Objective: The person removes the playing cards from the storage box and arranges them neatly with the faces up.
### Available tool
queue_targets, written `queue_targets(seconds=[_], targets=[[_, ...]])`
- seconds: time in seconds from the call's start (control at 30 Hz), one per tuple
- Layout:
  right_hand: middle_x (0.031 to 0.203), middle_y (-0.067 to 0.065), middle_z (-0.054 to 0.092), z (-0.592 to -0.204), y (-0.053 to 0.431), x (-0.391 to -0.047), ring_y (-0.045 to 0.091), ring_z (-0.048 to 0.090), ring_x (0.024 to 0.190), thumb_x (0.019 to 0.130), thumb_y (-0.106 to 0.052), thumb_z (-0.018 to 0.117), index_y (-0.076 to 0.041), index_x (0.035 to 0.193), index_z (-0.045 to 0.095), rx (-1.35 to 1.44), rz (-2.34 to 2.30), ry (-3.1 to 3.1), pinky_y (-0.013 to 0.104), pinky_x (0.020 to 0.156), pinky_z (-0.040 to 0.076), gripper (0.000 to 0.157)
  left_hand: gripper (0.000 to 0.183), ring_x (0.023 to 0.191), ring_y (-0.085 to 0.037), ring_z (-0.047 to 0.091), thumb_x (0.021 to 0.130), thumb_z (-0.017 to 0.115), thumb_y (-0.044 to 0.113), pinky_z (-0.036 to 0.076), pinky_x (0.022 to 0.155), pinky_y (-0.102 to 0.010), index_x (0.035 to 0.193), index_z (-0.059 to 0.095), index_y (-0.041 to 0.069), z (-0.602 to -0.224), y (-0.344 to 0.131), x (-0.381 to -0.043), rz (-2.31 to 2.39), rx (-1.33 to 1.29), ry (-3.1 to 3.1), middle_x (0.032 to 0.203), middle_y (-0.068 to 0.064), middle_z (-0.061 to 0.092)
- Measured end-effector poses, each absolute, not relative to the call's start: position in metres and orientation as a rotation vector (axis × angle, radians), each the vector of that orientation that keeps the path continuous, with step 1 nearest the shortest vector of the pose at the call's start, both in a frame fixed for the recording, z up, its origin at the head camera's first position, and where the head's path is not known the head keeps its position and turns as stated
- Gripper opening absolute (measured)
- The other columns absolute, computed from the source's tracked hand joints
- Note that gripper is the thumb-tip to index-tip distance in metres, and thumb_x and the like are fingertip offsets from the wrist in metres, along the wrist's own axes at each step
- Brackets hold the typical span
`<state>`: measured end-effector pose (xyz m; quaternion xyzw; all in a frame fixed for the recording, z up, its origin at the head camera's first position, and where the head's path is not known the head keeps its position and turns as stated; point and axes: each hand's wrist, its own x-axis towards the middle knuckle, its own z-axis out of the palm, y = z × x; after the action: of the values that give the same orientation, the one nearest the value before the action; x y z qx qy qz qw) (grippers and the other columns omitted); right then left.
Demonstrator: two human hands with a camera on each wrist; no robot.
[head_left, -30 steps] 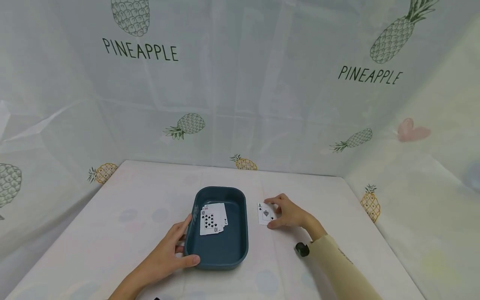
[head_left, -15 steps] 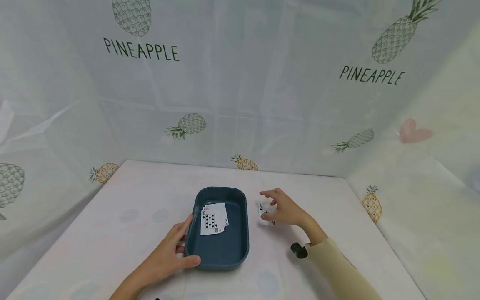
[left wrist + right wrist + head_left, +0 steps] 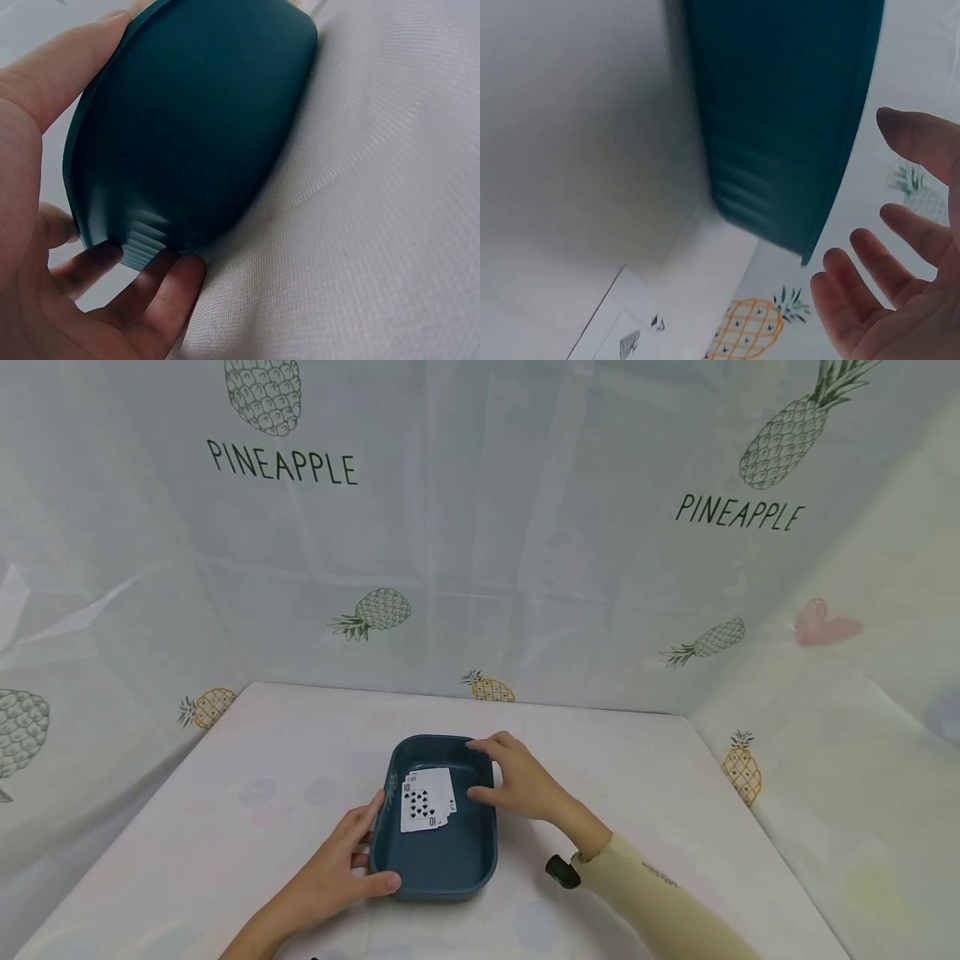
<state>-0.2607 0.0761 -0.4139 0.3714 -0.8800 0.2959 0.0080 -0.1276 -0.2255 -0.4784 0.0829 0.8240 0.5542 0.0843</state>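
A dark teal rectangular tray (image 3: 431,872) stands on the white cloth in the head view. Several playing cards (image 3: 420,806) lie in it face up, a ten of spades on top. My left hand (image 3: 337,864) grips the tray's left side; in the left wrist view its thumb lies on the rim and curled fingers touch the outer wall. Over the tray's right rim is my right hand (image 3: 517,781), fingers spread and holding nothing. On the cloth below, the right wrist view shows part of the ace card (image 3: 622,319); my right hand hides it from the head view.
White pineapple-print cloth (image 3: 285,827) covers the table and hangs as a wall (image 3: 480,527) behind it. A small black object (image 3: 562,872) sits by the right cuff.
My right hand has let go of the ace card, leaving it on the cloth, and moved left over the tray's right rim. My left hand and the tray have stayed put.
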Motion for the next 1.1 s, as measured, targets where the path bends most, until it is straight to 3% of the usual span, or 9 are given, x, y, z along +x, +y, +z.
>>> queue_targets(seconds=[0.33, 0.6, 0.9, 1.1], targets=[[0.135, 0.011, 0.061, -0.421, 0.041, -0.26, 0.023, 0.059, 0.121, 0.093, -0.034, 0.084, -0.013, 0.151, 0.059, 1.209, 0.67, -2.78, 0.043, 0.104, 0.055, 0.067, 0.108, 0.127, -0.028, 0.056, 0.092, 0.085, 0.026, 0.055, 0.091, -0.02, 0.173, 0.013, 0.023, -0.477, -0.225, -0.127, 1.636, 0.248, 2.471, 0.163, -0.02, 0.028], [0.134, 0.008, 0.061, -0.432, 0.026, -0.266, 0.02, 0.059, 0.119, 0.093, -0.035, 0.085, -0.014, 0.151, 0.061, 1.256, 0.624, -2.808, 0.037, 0.101, 0.055, 0.066, 0.108, 0.129, -0.029, 0.056, 0.094, 0.084, 0.023, 0.055, 0.092, -0.021, 0.173, 0.012, 0.023, -0.479, -0.226, -0.127, 1.667, 0.297, 2.448, 0.163, -0.021, 0.027], [0.131, 0.002, 0.066, -0.444, 0.014, -0.267, 0.018, 0.062, 0.113, 0.092, -0.047, 0.081, -0.018, 0.146, 0.066, 1.228, 0.431, -2.773, 0.04, 0.095, 0.052, 0.063, 0.106, 0.129, -0.029, 0.056, 0.095, 0.083, 0.023, 0.056, 0.092, -0.024, 0.173, 0.011, 0.027, -0.48, -0.226, -0.129, 1.657, 0.303, 2.445, 0.165, -0.02, 0.026], [0.132, 0.0, 0.065, -0.446, 0.007, -0.266, 0.019, 0.063, 0.118, 0.093, -0.053, 0.079, -0.023, 0.145, 0.067, 1.175, 0.338, -2.795, 0.041, 0.096, 0.051, 0.062, 0.106, 0.128, -0.029, 0.056, 0.095, 0.083, 0.023, 0.056, 0.091, -0.024, 0.173, 0.011, 0.027, -0.48, -0.227, -0.129, 1.651, 0.305, 2.449, 0.164, -0.021, 0.027]])
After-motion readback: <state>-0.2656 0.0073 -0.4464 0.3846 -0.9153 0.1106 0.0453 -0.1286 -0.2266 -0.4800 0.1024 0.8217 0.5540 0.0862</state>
